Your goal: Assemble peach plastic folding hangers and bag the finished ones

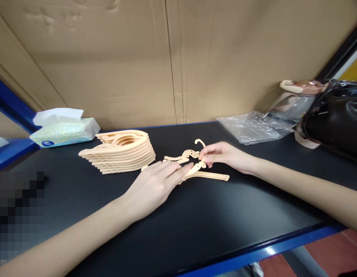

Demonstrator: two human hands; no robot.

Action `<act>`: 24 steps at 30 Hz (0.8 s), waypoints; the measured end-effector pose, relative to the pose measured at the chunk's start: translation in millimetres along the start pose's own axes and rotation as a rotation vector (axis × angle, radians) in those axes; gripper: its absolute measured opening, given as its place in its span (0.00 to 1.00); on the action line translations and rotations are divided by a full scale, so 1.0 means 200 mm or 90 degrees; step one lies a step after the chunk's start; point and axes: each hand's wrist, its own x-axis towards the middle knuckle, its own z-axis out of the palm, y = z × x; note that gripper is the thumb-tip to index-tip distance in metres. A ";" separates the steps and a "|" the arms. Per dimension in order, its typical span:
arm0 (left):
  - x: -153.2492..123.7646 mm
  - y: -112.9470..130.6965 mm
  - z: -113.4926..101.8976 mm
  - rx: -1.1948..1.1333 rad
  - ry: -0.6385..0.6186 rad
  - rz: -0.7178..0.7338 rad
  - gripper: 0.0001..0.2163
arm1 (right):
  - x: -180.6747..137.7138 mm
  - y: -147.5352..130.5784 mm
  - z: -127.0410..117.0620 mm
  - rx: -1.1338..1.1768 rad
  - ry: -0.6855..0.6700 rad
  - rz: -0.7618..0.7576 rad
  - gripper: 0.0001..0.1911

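Observation:
Between my two hands, low over the table, is a peach-coloured folding hanger (194, 169). The fingers of my left hand (155, 182) lie across its left part and hide much of it. At its joint, my right hand (220, 154) pinches the hanger, and a curved hook (200, 142) rises just beyond those fingertips. A loose hanger arm (214, 176) sits on the table in front of the hands. Further hanger parts (190, 154) are behind them, partly covered. To the left stands a neat stack of matching hangers (123, 152).
The black table (224, 223) has a blue front edge. A tissue pack (65, 130) lies at the back left. Toward the back right are a clear plastic bag (250, 127), a drink bottle (296, 102) and a dark bag (337, 119). Cardboard (132, 65) closes off the back.

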 end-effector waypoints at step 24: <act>0.00 0.00 0.00 0.016 -0.009 -0.010 0.15 | 0.00 -0.03 0.02 -0.085 0.012 -0.003 0.12</act>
